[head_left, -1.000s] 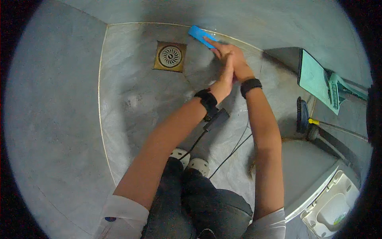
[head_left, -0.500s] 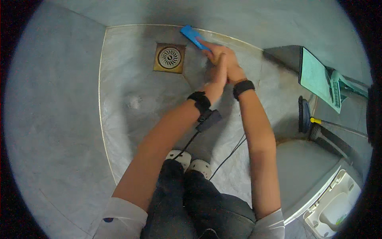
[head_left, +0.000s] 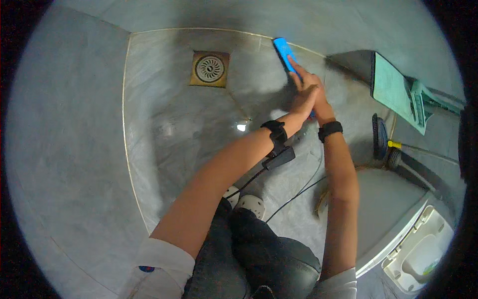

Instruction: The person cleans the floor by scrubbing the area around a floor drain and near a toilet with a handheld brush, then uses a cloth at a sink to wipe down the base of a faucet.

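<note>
A blue scrubbing brush with dark bristles along its side lies against the grey floor near the far wall's edge. My right hand is closed round its handle, one finger stretched forward along the blue back. My left hand overlaps the right one and is closed at the same handle; its fingers are partly hidden. Below the hands a small bit of the handle's end shows. Left of the brush, a square brass floor drain with a round grate is set into the floor.
At the right, a green dustpan leans by the wall, near a dark brush head on a yellow-collared pole. A toilet with its seat stands at lower right. Thin cables hang near my white clogs.
Both hands and the brush have moved right along the far wall's edge, away from the drain. The brush now points more directly away from me. A bright reflection shows on the floor.
</note>
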A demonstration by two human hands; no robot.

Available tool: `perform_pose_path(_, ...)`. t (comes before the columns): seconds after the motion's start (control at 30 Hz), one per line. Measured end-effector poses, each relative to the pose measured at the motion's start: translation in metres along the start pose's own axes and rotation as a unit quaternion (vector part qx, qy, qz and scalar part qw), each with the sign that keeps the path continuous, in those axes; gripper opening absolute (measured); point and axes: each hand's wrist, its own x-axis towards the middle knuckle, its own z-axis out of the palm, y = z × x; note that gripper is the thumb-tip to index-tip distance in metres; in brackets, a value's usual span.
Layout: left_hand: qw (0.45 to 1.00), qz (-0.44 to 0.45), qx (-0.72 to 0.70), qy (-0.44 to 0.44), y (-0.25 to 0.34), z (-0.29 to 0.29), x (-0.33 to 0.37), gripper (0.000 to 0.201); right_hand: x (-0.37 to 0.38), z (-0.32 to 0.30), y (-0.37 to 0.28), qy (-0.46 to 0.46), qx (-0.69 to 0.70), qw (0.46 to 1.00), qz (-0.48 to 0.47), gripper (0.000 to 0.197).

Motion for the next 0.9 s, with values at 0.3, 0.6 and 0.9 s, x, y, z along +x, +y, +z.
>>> perform_pose_path(0.3,0.982,0.098,-0.146,0.061,0.041,-0.126,-0.003,0.079,0.080,0.051,-0.135,-0.040,-0.047,0.982,-0.181,0.041)
perform_pose_path(0.6,0.957,0.060,-0.280,0.054,0.062,-0.168,0.015,0.065,0.107,0.071,-0.170,0.005,-0.054,0.970,-0.236,0.040)
perform_pose_path(0.9,0.927,0.043,-0.335,-0.163,0.022,-0.075,0.025,0.079,0.059,0.007,-0.091,-0.051,-0.131,0.978,-0.152,0.040)
